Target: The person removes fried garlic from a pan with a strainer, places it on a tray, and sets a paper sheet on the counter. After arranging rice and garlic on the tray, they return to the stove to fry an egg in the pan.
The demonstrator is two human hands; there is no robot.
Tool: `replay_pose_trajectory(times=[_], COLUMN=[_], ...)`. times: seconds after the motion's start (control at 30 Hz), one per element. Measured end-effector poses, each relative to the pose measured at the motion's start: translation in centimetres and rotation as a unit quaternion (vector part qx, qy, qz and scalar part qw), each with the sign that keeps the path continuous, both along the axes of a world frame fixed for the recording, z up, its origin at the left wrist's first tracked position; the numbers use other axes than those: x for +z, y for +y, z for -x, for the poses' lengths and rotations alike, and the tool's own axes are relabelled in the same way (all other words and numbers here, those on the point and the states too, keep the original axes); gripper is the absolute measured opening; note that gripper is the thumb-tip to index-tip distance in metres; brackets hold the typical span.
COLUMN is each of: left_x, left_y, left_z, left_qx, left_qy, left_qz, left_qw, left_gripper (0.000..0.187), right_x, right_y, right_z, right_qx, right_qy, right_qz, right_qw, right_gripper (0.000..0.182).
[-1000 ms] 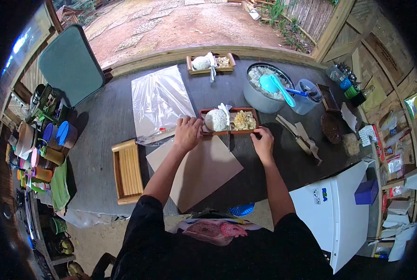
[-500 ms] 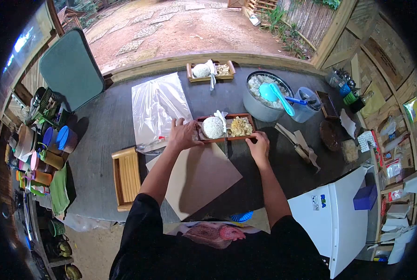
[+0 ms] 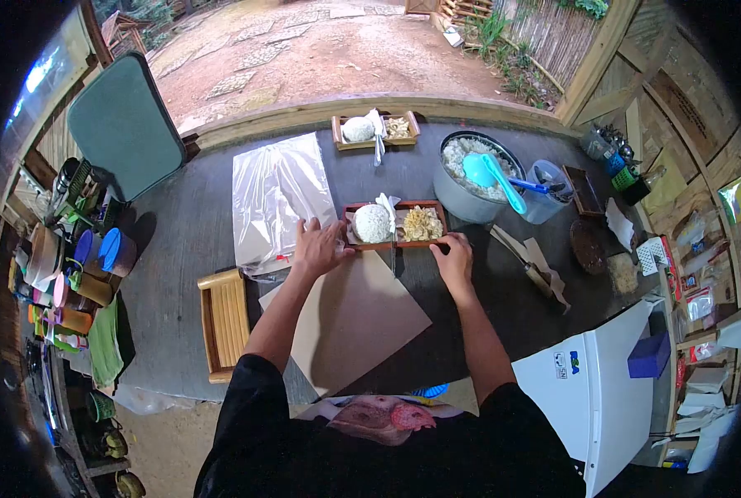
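A brown paper sheet (image 3: 349,319) lies closest on the dark table (image 3: 179,224). Just past it, the left hand (image 3: 319,246) and the right hand (image 3: 453,256) hold the two ends of a small wooden tray (image 3: 393,244) with their fingers closed on it. The tray has a rice ball (image 3: 372,222) inside. Farther back sits a gray pot (image 3: 462,195) and a second tray (image 3: 374,129).

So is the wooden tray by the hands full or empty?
Full: the wooden tray holds a rice mound in one half and pale shredded food in the other.
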State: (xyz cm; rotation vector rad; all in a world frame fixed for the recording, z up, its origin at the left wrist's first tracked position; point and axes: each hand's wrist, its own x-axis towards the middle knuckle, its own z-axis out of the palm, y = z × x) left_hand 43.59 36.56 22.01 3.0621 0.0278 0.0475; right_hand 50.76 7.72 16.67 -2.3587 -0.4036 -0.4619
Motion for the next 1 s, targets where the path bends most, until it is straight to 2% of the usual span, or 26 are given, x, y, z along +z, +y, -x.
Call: replay_pose_trajectory(times=[0.2, 0.37, 0.6, 0.8, 1.0], left_x=[0.0, -0.2, -0.2, 0.4, 0.8], left_y=[0.1, 0.0, 0.2, 0.2, 0.6], left_z=[-0.6, -1.9, -3.2, -4.9, -7.2], left_qx=[0.010, 0.018, 0.038, 0.053, 0.078], left_qy=[-0.027, -0.047, -0.077, -0.084, -0.052], left_qz=[0.000, -0.016, 0.010, -0.022, -0.025], left_qw=[1.000, 0.999, 0.996, 0.995, 0.995], left_gripper=[0.046, 0.038, 0.032, 0.027, 0.022], right_x=[-0.2, -0.6, -0.8, -1.0, -1.0], right_y=[1.4, 2.7, 4.3, 5.3, 5.9], right_z=[-1.4, -2.8, -4.5, -5.5, -7.0], right_qx=[0.002, -0.021, -0.029, -0.003, 0.029], right_qy=[-0.010, -0.055, -0.025, -0.032, 0.029], right_qz=[-0.018, 0.038, 0.062, 0.071, 0.073], right_qw=[1.000, 0.998, 0.997, 0.997, 0.996], right_gripper=[0.018, 0.019, 0.022, 0.033, 0.042])
